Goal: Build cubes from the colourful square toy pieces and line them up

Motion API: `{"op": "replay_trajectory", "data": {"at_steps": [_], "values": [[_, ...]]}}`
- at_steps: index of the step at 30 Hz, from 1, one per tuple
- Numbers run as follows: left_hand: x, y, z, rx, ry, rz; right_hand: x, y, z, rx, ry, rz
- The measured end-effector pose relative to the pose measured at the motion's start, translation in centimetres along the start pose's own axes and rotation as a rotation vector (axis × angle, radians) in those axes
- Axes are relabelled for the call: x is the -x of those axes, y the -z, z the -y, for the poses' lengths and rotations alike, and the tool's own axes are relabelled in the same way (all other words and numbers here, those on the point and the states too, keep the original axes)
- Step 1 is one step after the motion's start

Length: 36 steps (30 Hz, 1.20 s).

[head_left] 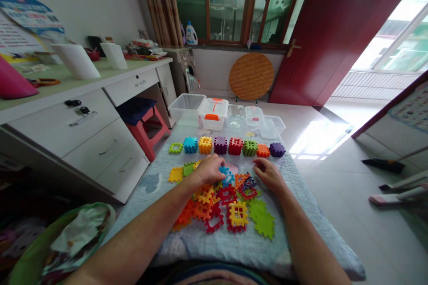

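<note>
My left hand [211,169] is closed with its fingertips on a light blue interlocking plastic tile [228,177]. My right hand [266,173] is beside it, fingers slightly bent and apart, with nothing visible in them. Under and in front of my hands lies a loose pile of toothed tiles: a yellow window tile [238,213], green tiles [262,218], red tiles [214,220] and orange tiles [241,180]. Beyond my hands runs a row of stacked tiles sorted by colour, among them a blue stack [190,145], a purple stack [220,145] and a red stack [236,146].
Clear plastic boxes [185,109] line the far end of the cloth-covered table [200,249], one a lidded box with orange latches [214,118]. A pink stool [147,129] and a white desk [96,120] stand left. A waste basket [109,213] is at lower left.
</note>
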<state>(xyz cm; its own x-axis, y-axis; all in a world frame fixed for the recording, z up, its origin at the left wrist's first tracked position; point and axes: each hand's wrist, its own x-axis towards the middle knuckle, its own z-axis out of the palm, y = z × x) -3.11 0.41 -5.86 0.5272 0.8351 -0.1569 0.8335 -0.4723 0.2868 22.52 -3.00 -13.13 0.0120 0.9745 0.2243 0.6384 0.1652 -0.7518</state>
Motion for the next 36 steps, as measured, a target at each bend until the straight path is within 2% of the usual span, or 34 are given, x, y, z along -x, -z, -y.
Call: {"op": "replay_trajectory", "data": {"at_steps": [3, 7, 9, 12, 14, 16, 22, 25, 30, 36], "values": [[0.2, 0.3, -0.3, 0.093, -0.091, -0.050, 0.0, 0.1, 0.2, 0.016, 0.007, 0.001], [1.0, 0.1, -1.5, 0.117, -0.201, -0.269, 0.0, 0.1, 0.2, 0.019, -0.005, 0.010], [1.6, -0.3, -2.1, 0.070, -0.237, -0.322, 0.0, 0.1, 0.2, 0.015, -0.009, 0.016], [2.6, -0.7, -2.4, 0.015, -0.308, -0.227, 0.0, 0.2, 0.2, 0.010, -0.012, 0.007], [3.2, -0.6, -2.2, 0.045, -0.362, -0.118, 0.0, 0.1, 0.3, 0.011, -0.011, 0.001], [3.6, -0.3, -1.7, 0.106, -0.381, -0.059, 0.0, 0.1, 0.3, 0.018, -0.007, 0.001], [2.9, 0.0, -0.5, 0.169, -0.305, -0.123, 0.0, 0.1, 0.4, 0.021, 0.009, -0.007], [1.9, -0.7, -0.6, 0.161, -0.308, -0.080, 0.0, 0.2, 0.5, 0.026, 0.006, -0.009], [1.0, -1.0, -1.6, 0.122, -0.264, 0.025, -0.1, 0.2, 0.5, 0.021, -0.002, -0.015], [0.5, -0.5, -3.5, 0.066, -0.089, 0.011, -0.1, 0.0, 0.2, 0.012, -0.006, -0.006]]}}
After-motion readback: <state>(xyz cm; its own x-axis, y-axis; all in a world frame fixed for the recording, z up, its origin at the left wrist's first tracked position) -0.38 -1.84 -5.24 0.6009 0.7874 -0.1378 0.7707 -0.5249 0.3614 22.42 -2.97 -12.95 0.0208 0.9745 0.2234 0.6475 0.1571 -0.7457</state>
